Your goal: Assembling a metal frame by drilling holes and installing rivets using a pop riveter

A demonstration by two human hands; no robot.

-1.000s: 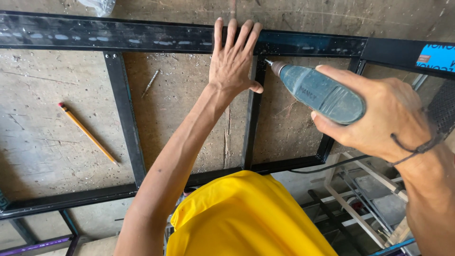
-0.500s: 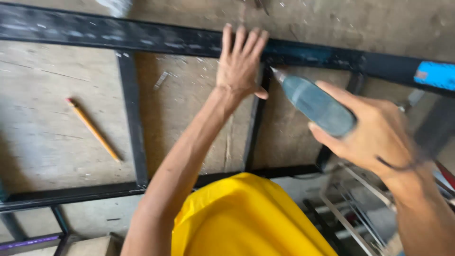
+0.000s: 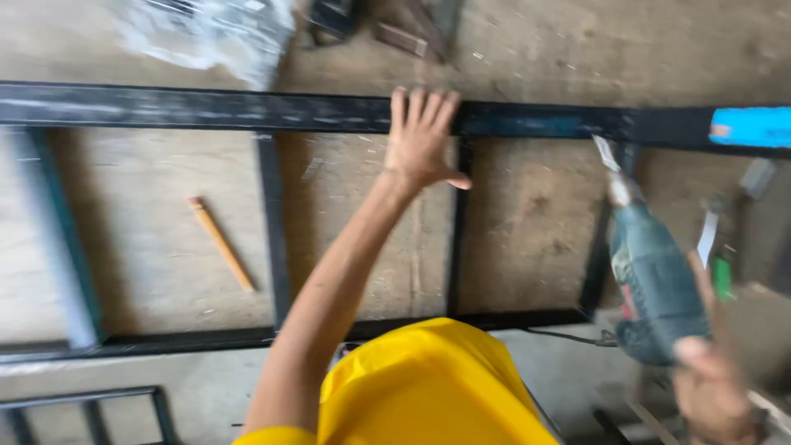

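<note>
Both hands busy: left hand (image 3: 420,136) flat, fingers spread on the black frame (image 3: 206,109); right hand (image 3: 713,391) grips a teal drill (image 3: 655,280).

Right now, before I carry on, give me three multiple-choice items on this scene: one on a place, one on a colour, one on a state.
1. Where does the pencil lie?
A. On the floor inside the frame, left of the left forearm
B. On top of the upper bar
C. In the right hand

2. What colour is the tape patch at the right end of the black metal frame?
A. Red
B. Bright blue
C. White

3. How is the left hand placed?
A. Closed in a fist around a bar
B. Lifted clear of the frame
C. Open and flat, fingers spread on the upper bar

Answers: 1 A, it lies on the concrete between two uprights. 2 B, the patch is bright blue. 3 C, the palm presses flat while the right hand holds the drill.
</note>
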